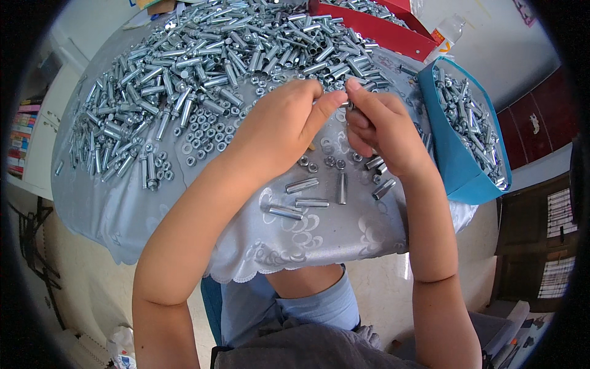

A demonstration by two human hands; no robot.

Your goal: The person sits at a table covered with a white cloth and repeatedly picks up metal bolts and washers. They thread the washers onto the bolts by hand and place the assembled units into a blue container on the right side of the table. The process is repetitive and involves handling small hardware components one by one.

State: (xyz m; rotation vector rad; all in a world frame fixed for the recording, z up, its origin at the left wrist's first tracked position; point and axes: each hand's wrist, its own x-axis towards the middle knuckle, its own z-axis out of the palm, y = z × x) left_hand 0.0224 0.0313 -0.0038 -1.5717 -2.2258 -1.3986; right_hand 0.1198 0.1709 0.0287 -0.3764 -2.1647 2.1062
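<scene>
In the upper middle of the frame the left hand point(279, 126) and right hand point(378, 126) meet fingertip to fingertip, both pinched shut on one small metal part point(348, 105) that is mostly hidden between them. Beneath them a silvery tablecloth point(332, 237) carries a few loose metal sleeves point(302, 185) and nuts point(312, 166). A large heap of sleeves point(209, 61) fills the upper left, and a blue bin point(458, 163) of the same parts stands at the right

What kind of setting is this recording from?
Probably a small home-style workshop for hardware assembly: a cloth-covered table heaped with metal sleeves and nuts, a blue bin of finished pieces, and both hands joined on one small part.
</scene>
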